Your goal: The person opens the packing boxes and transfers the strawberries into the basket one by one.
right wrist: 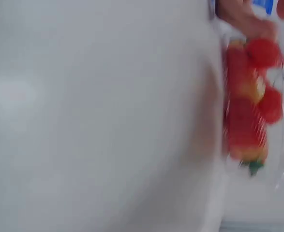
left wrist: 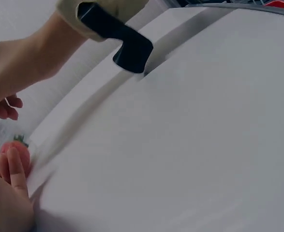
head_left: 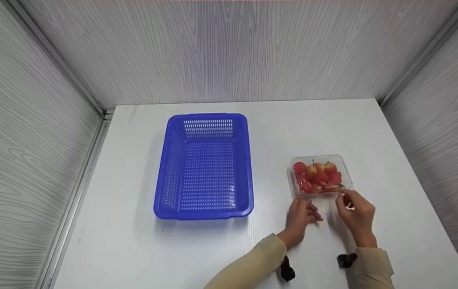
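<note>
white table [head_left: 196, 249], wood-grain panels [head_left: 229, 48] on three sides.
from head: clear fruit box [head_left: 345, 170] right of blue basket [head_left: 204, 215]; left hand [head_left: 300, 218] at box's near edge, fingers relaxed; right hand [head_left: 358, 212] at near right corner, cannot tell whether pinching. from left wrist: red object [left wrist: 282, 4] past table edge, outside head's coverage. from right wrist: green leaf [right wrist: 254, 167] beside end fruit [right wrist: 249, 152], side-on, blurred.

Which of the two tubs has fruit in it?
The small clear tub: red and yellow fruit shows through it. The big blue tub shows none.
</note>
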